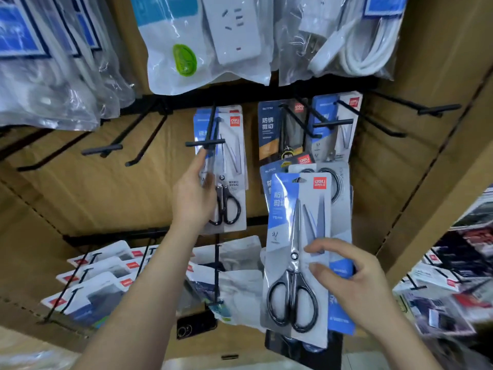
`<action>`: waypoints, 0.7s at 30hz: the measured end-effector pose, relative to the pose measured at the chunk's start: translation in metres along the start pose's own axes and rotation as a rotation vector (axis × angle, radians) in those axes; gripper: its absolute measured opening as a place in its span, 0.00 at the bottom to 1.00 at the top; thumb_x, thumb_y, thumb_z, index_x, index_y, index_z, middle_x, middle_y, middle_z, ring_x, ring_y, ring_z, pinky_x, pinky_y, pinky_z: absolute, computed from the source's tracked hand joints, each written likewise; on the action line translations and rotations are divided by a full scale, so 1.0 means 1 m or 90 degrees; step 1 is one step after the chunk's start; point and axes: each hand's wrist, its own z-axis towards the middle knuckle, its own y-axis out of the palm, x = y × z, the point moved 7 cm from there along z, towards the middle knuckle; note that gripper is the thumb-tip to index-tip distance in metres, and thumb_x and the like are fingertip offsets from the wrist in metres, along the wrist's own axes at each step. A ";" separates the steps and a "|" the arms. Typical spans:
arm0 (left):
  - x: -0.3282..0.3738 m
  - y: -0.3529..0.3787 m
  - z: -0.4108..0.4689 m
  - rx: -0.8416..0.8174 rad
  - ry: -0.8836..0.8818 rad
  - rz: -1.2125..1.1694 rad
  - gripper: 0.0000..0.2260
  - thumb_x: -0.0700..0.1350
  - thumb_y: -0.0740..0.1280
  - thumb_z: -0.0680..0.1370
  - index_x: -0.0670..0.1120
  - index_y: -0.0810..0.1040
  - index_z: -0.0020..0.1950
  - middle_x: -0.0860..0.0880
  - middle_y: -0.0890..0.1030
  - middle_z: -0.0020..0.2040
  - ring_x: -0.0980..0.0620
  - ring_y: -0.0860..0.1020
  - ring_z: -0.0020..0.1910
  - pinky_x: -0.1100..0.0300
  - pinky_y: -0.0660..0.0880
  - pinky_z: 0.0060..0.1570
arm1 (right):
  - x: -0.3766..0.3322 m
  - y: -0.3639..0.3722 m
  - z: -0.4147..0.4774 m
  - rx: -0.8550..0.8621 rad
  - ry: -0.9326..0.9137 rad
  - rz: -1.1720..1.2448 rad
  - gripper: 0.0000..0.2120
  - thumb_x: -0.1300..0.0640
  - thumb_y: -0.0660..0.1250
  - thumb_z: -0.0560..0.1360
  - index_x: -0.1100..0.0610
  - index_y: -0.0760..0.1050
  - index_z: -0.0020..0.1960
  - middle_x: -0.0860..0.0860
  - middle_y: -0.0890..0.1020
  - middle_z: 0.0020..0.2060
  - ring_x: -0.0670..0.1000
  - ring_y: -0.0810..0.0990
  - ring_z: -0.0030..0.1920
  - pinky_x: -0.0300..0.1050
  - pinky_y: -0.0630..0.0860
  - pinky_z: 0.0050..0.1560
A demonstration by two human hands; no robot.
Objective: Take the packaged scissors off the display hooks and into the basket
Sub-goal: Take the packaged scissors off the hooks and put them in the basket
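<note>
My right hand (pixel 354 284) grips a stack of packaged scissors (pixel 296 252), blue-grey cards with black-handled scissors, held off the hooks at the lower right. My left hand (pixel 193 196) reaches up to a pack of scissors (pixel 229 177) still hanging on a black hook (pixel 209 141); its fingers lie along the pack's left edge and its grip is unclear. More scissor packs (pixel 280 129) (pixel 333 124) hang on the hooks to the right. No basket is in view.
Bagged power strips (pixel 208 41) and cables (pixel 346 36) hang above. Bare black hooks (pixel 106 149) jut out at the left and at the right (pixel 437 110). Other carded goods (pixel 101 284) hang on the lower row. A cardboard side wall (pixel 440 156) closes the right.
</note>
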 end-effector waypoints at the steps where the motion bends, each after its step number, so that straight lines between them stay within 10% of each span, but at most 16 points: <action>1: -0.004 0.008 0.014 -0.016 0.013 0.026 0.23 0.40 0.61 0.81 0.55 0.67 0.75 0.43 0.80 0.46 0.43 0.79 0.43 0.49 0.79 0.50 | -0.001 -0.002 0.000 0.007 -0.002 -0.005 0.22 0.71 0.73 0.70 0.43 0.83 0.40 0.44 0.84 0.44 0.49 0.80 0.38 0.26 0.72 0.39; 8: -0.014 0.026 0.032 -0.097 -0.058 0.135 0.27 0.43 0.60 0.81 0.55 0.57 0.78 0.39 0.80 0.58 0.37 0.78 0.54 0.44 0.76 0.54 | -0.002 -0.007 0.003 0.023 0.016 0.033 0.23 0.71 0.72 0.72 0.40 0.84 0.46 0.42 0.85 0.44 0.46 0.80 0.41 0.29 0.74 0.43; 12: 0.028 0.020 -0.046 -0.149 0.003 -0.067 0.15 0.46 0.66 0.81 0.57 0.72 0.66 0.54 0.78 0.53 0.56 0.77 0.50 0.58 0.73 0.49 | 0.002 -0.004 0.004 0.034 0.057 0.060 0.25 0.68 0.71 0.74 0.36 0.83 0.53 0.36 0.85 0.49 0.70 0.77 0.55 0.61 0.76 0.58; 15: 0.068 0.039 -0.121 -0.385 0.010 -0.265 0.18 0.52 0.71 0.74 0.65 0.73 0.61 0.61 0.81 0.51 0.64 0.78 0.50 0.70 0.75 0.46 | -0.001 0.000 0.007 0.020 0.020 0.114 0.31 0.69 0.71 0.74 0.33 0.78 0.61 0.36 0.81 0.60 0.55 0.77 0.66 0.52 0.76 0.64; 21: 0.034 0.059 -0.134 -0.290 -0.188 -0.395 0.22 0.48 0.79 0.63 0.53 0.81 0.56 0.52 0.86 0.50 0.48 0.84 0.52 0.56 0.80 0.47 | -0.003 -0.007 0.008 0.063 -0.054 0.136 0.41 0.56 0.72 0.70 0.32 0.55 0.73 0.31 0.66 0.72 0.37 0.67 0.72 0.36 0.72 0.66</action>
